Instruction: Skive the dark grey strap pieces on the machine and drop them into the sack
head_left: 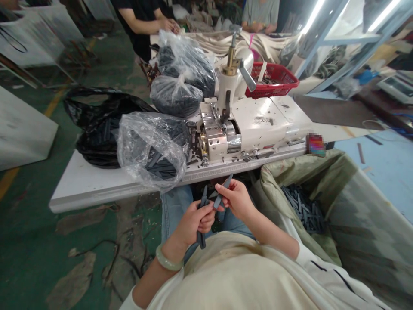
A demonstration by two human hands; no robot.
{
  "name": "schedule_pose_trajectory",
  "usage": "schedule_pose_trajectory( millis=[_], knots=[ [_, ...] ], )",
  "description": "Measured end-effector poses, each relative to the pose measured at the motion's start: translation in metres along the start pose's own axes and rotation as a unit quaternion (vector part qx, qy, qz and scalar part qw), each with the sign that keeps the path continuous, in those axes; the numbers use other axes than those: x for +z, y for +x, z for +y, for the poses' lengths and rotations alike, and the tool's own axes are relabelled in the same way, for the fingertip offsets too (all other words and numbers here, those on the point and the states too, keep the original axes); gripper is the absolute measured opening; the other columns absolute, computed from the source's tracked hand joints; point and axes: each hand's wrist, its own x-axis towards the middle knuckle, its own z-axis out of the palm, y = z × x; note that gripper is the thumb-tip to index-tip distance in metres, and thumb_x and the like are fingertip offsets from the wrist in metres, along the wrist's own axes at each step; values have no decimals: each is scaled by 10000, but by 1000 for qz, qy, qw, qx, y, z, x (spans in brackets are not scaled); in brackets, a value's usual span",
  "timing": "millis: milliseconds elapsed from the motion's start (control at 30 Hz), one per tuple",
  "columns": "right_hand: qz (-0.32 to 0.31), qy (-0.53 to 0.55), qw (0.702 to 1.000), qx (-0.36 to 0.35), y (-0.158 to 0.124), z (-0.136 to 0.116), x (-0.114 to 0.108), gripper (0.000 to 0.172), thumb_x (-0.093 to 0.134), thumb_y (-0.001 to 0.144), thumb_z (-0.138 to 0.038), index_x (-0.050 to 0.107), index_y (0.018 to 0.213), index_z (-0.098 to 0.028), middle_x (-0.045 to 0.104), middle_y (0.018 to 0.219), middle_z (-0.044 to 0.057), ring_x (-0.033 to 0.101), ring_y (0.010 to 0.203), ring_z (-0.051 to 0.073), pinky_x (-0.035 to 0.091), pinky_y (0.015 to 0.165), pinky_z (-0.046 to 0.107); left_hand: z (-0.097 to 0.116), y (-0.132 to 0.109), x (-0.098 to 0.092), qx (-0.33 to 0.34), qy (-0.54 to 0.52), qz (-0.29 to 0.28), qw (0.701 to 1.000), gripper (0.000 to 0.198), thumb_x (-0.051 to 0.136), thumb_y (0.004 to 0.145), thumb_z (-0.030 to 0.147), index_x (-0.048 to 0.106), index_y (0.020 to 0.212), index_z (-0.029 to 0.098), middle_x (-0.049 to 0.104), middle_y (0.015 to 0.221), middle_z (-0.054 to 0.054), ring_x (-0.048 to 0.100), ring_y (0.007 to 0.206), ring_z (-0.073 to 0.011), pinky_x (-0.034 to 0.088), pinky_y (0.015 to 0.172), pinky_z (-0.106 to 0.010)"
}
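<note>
Over my lap, in front of the table edge, my left hand (197,220) is closed round a small bunch of dark grey strips (202,234) that stick out above and below the fist. My right hand (237,199) pinches a single dark grey strip (223,192) and holds it tilted up, its lower end meeting the left hand's bunch. A pale green bangle (166,259) sits on my left wrist. Just beyond my hands stands a white machine (240,116) with a metal head and brass post.
A clear plastic bag of dark strips (151,146) hangs over the white table (87,181) edge; more tied bags (180,82) and a black bag (100,125) lie behind. A red basket (274,79) sits far right. A large sack (303,206) holds strips at my right. Other people work at the far end.
</note>
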Motion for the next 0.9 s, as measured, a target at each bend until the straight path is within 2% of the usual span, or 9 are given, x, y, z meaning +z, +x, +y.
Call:
schedule_pose_trajectory(
  millis=[167,267,400,467,533,633,767,900],
  knots=[
    [13,-23,1000,-7,1,-2,-1,385,781,701,-424,499,631,-170,494,395,-72,393,311,44,276,311,152,-1,-1,-4,-6,-10,-6,1000,351,712,749,432,651,807,91,262,465,117,125,369,-12,86,349,-152],
    [9,-27,1000,-7,1,-1,-1,389,786,690,-422,492,624,-176,490,401,-75,392,314,48,275,313,159,-3,0,-3,7,3,14,1000,382,738,716,457,644,773,91,264,454,120,145,361,-7,93,351,-153],
    [-26,-39,998,-29,1,0,3,333,697,778,-456,592,702,-149,626,594,-4,512,449,68,396,420,179,-4,4,1,33,38,66,997,396,779,667,456,618,747,104,268,440,126,179,354,-9,108,350,-156],
    [-52,-33,998,-33,7,-5,4,363,608,839,-498,610,749,-146,625,637,8,550,514,86,414,456,190,-5,7,3,42,57,81,994,415,779,660,481,606,740,112,282,440,123,188,358,-13,116,348,-158],
    [-72,-12,997,-16,21,-16,4,395,570,848,-538,584,752,-155,517,540,-40,483,442,73,343,400,180,-4,9,4,49,76,85,992,427,767,668,506,598,732,119,285,443,120,194,366,-16,125,350,-159],
    [-78,21,996,20,52,-43,1,370,633,802,-514,556,757,-155,354,487,-103,300,361,29,177,353,156,-1,9,2,59,93,85,990,419,749,691,515,583,715,132,269,448,121,179,376,-16,128,357,-156],
    [-60,27,997,46,89,-78,-3,301,680,783,-414,551,753,-143,362,493,-100,262,371,19,121,359,152,2,8,-6,67,91,96,989,420,745,693,521,569,697,140,269,451,117,179,372,-17,113,360,-156],
    [-30,26,998,56,107,-92,-1,318,659,798,-430,520,706,-158,342,422,-112,221,330,20,78,339,160,2,7,-12,71,76,111,988,421,747,692,522,566,698,142,261,459,118,175,372,-14,117,360,-150]
  ],
)
